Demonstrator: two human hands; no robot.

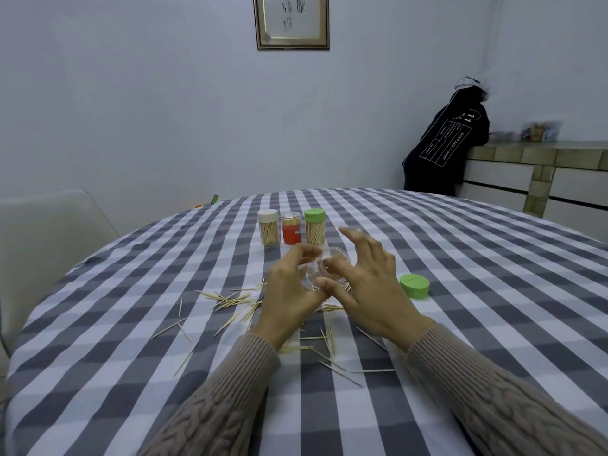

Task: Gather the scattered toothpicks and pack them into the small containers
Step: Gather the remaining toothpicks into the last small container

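Two hands work at the middle of a round table (460, 291) under a grey checked cloth, with three capped containers (291, 228) standing in a row just beyond them. The left hand (289, 291) curls its fingers around a clear open container (324, 266) tilted on its side, while the right hand (365, 281) meets the jar's mouth, its other fingers spread wide. Many toothpicks (237, 299) lie scattered near both wrists and a green lid (414, 286) sits to the right, so filling looks under way; next comes pinching up more sticks.
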